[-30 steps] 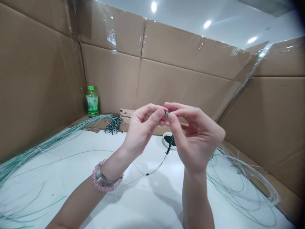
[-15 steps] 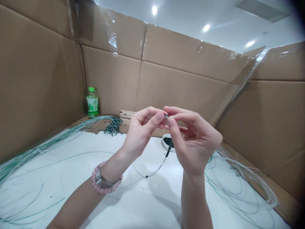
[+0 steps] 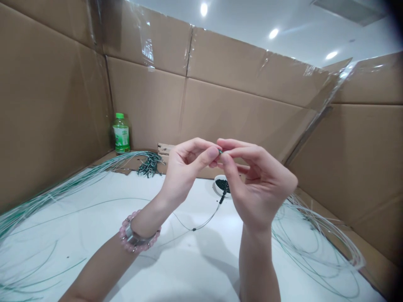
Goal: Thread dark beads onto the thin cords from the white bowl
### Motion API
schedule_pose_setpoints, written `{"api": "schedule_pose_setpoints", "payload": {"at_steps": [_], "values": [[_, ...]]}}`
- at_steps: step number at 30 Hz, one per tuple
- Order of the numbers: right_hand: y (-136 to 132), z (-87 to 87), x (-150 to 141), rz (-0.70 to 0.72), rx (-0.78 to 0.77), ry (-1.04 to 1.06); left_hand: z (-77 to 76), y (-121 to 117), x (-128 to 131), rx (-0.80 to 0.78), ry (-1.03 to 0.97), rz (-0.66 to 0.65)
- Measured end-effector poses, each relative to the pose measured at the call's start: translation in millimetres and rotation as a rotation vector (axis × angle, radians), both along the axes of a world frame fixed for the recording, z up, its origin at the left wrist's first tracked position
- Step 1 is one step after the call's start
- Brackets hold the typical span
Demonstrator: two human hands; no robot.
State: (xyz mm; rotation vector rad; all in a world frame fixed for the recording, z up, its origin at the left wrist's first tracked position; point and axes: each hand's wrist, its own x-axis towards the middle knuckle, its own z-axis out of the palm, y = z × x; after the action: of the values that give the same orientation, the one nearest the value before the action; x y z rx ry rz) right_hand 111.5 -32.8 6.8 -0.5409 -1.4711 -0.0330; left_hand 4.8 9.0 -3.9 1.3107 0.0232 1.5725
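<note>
Hand, left (image 3: 184, 170): raised, forearm slanting up from lower left, thumb and forefinger pinching a small green piece (image 3: 220, 152). Hand, right (image 3: 263, 182): forearm nearly upright, hand turned inward, thumb and forefinger pinching the same piece from the other side. Piece: between the two sets of fingertips, above the white tabletop (image 3: 189, 268); mostly covered, long axis cannot be told. Strand of black beads (image 3: 223, 196): below the fingertips, axis steep, lower end toward the left, continuing as thin cord (image 3: 210, 220) curving down-left to a dark bead (image 3: 194, 229).
</note>
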Motion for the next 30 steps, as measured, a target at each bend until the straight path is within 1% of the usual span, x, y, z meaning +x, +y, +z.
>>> {"api": "schedule_pose_setpoints", "payload": {"at_steps": [3, 5, 7, 9, 14, 17, 23, 30], "values": [[-1.6, 1.5, 3.2, -0.042, -0.009, -0.036, -0.4, 1.4, -1.4, 0.017, 0.029, 0.051], [-2.7, 2.6, 5.5, -0.078, 0.0, -0.067, 0.3, 1.4, -2.7, 0.057, 0.066, 0.09], [-3.4, 3.3, 7.2, -0.083, -0.002, -0.091, 1.3, 0.9, -4.2, 0.102, 0.099, 0.133], [-3.1, 3.5, 8.0, -0.043, -0.022, -0.089, 1.8, 0.4, -5.3, 0.133, 0.106, 0.171], [3.5, 2.5, 7.8, 0.163, -0.118, 0.003, -1.0, 3.4, -4.3, 0.139, 0.057, 0.208], [9.0, 2.3, 8.3, 0.203, -0.19, 0.018, -3.0, 7.2, -2.9, 0.13, 0.015, 0.252], [13.1, 3.4, 10.5, 0.19, -0.228, 0.026, -2.7, 8.2, -3.5, 0.141, 0.057, 0.313], [11.3, 3.1, 4.9, 0.052, -0.118, 0.035, -1.7, 6.1, -1.4, 0.159, 0.069, 0.348]]}}
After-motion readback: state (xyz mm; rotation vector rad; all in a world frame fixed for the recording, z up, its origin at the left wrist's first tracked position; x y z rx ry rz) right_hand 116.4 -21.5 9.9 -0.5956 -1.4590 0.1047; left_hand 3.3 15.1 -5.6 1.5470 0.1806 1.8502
